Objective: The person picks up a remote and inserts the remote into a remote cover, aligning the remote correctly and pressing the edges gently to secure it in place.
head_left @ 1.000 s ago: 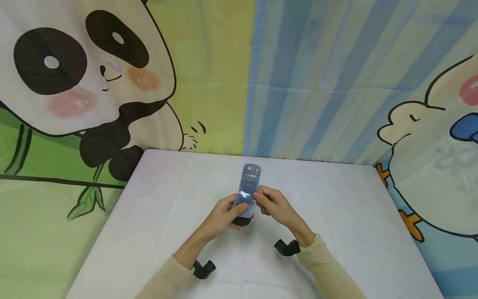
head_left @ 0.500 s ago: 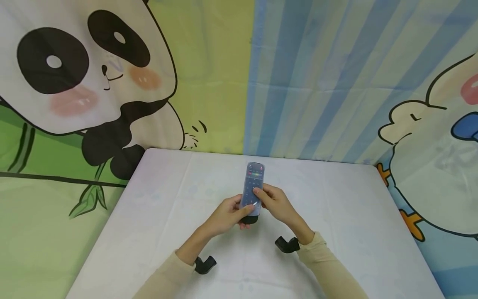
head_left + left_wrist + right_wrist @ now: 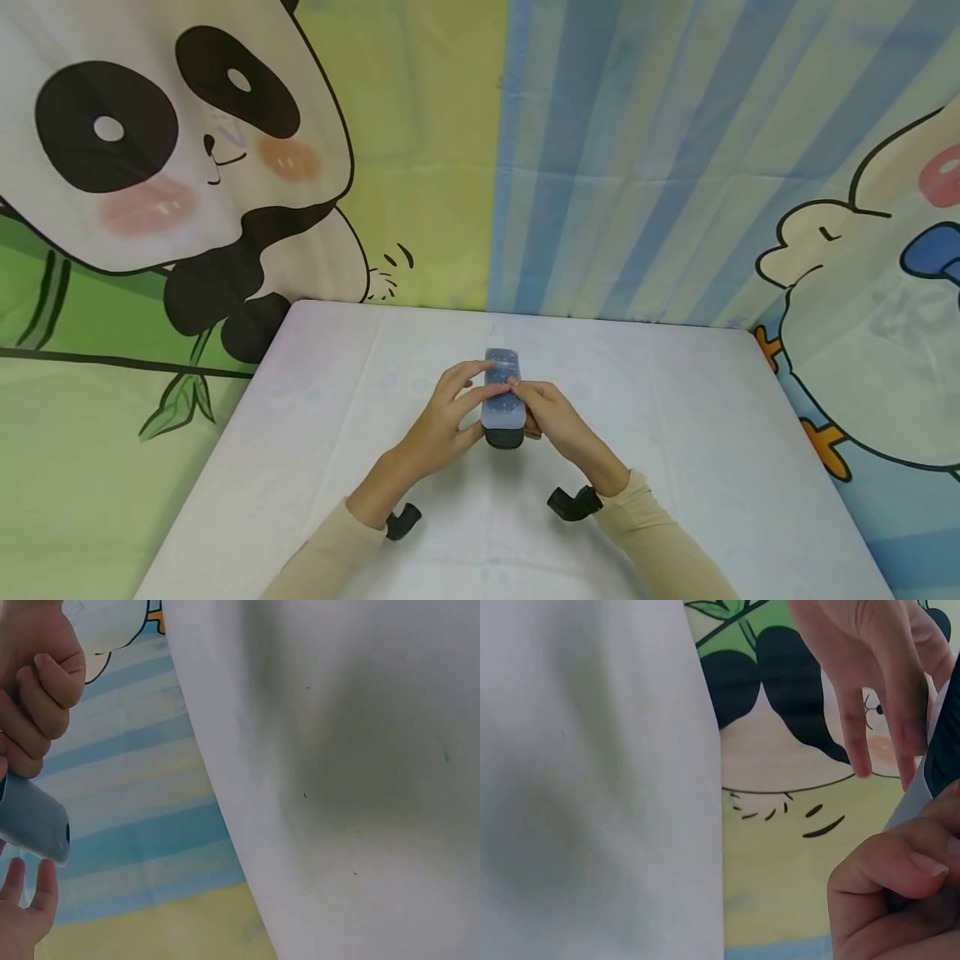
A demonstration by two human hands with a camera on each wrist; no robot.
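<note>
A black remote control (image 3: 501, 402) in a translucent bluish sleeve is held just above the white table (image 3: 675, 433), its bare black end (image 3: 504, 438) towards me. My right hand (image 3: 551, 415) grips its right side with curled fingers (image 3: 900, 889). My left hand (image 3: 441, 421) is on its left side. That hand's fingers (image 3: 877, 682) are straight and spread, and their tips touch the sleeve's top face. In the left wrist view the sleeved end of the remote (image 3: 34, 821) shows at the left edge between fingers of both hands.
Black wrist camera mounts (image 3: 401, 521) (image 3: 573, 502) sit on both cream sleeves. A panda-print cloth (image 3: 150, 150) and a blue striped cloth (image 3: 637, 150) hang close behind the table. A cartoon bird cloth (image 3: 862, 275) hangs on the right.
The remote has come down and lies flatter. My left hand's fingers have left its lower part and stretched out over its top. My right hand has kept its hold.
</note>
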